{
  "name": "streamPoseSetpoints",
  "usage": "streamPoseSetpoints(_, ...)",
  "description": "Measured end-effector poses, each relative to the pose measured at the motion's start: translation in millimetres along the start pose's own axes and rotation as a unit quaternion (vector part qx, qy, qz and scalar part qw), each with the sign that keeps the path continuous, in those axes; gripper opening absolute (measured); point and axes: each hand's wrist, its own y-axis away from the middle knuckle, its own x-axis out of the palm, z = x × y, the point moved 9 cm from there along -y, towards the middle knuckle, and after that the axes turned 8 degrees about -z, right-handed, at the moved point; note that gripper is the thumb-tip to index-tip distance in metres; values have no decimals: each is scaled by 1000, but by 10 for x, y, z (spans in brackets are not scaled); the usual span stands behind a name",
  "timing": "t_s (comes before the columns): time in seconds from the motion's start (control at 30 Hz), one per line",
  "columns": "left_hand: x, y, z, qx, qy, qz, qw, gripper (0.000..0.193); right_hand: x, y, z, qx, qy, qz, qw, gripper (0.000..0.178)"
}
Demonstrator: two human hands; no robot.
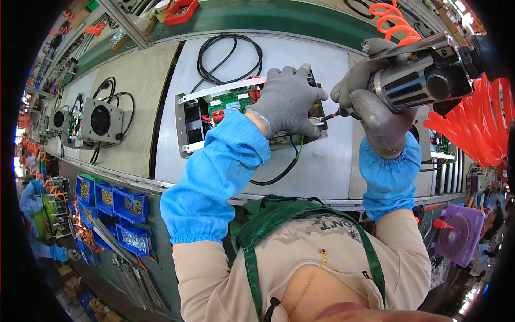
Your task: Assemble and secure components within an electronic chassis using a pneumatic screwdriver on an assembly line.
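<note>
A metal-framed electronic unit [182, 126] with a green circuit board [228, 101] and red parts lies on the white work surface before me. My grey-gloved left hand [284, 99] reaches over its right part, fingers spread across the top and thumb at the near right corner, holding it. My grey-gloved right hand [378, 110] is wrapped round a silver and black power screwdriver [416, 83], held sideways. Its thin bit [333, 115] points left, with the tip at the unit's right end beside my left thumb. My left palm hides part of the board.
A black cable [262, 56] loops behind the unit; another curves out in front. Similar units with round fans [100, 120] stand left along the line. Blue bins [131, 206] of small hardware are at lower left. Orange coiled hoses [483, 123] hang at right, near a purple fan [458, 233].
</note>
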Motion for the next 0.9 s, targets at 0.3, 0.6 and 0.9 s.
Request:
streamPoseSetpoints(0.3, 66, 32, 73, 4, 25, 4, 1000, 73, 19, -33, 13, -4, -1, -17, 1000, 63)
streamPoseSetpoints(0.6, 19, 76, 160, 49, 112, -111, 986, 57, -58, -45, 20, 5, -18, -29, 999, 70)
streamPoseSetpoints(0.9, -540, 174, -46, 100, 429, -214, 872, 70, -90, -103, 26, 43, 67, 3, 997, 71)
